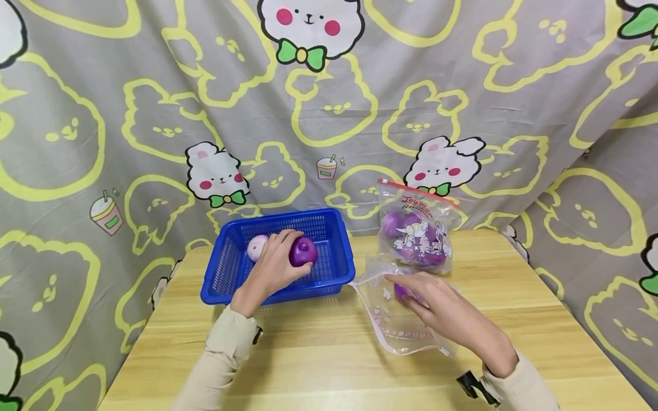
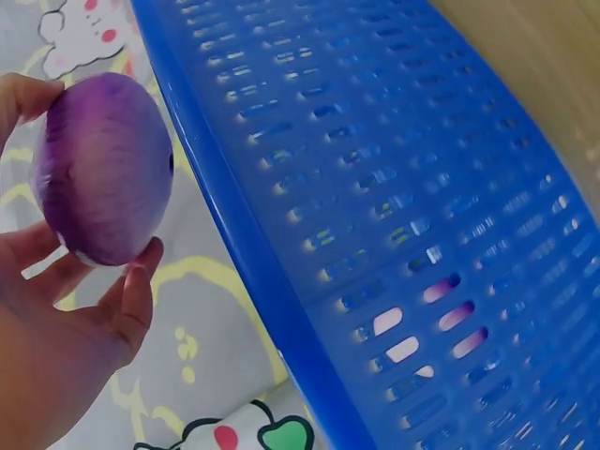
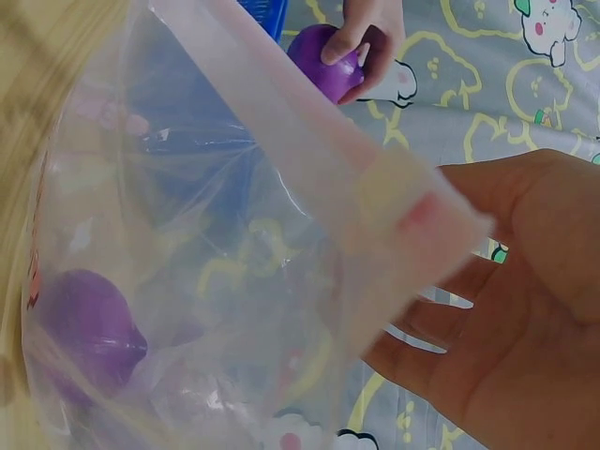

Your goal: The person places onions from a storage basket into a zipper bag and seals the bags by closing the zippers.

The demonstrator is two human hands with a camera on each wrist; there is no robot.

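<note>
My left hand [image 1: 277,264] grips a purple onion [image 1: 303,253] over the blue basket [image 1: 336,242]. In the left wrist view, its fingers curl round the onion [image 2: 108,169] beyond the basket's rim. A paler onion [image 1: 257,247] lies inside the basket. On the right, my right hand [image 1: 439,302] holds the upper edge of a clear zip bag [image 1: 398,325] with a pink-white seal. The right wrist view shows the bag's mouth spread open, fingers partly hidden behind its edge. Inside that bag lies a purple onion [image 3: 92,333].
Behind the open bag, a second zip bag [image 1: 418,228] with a red seal stands against the curtain [image 1: 329,114], with several purple onions inside. Everything stands on a wooden table [image 1: 319,365], with the patterned curtain at its back and sides.
</note>
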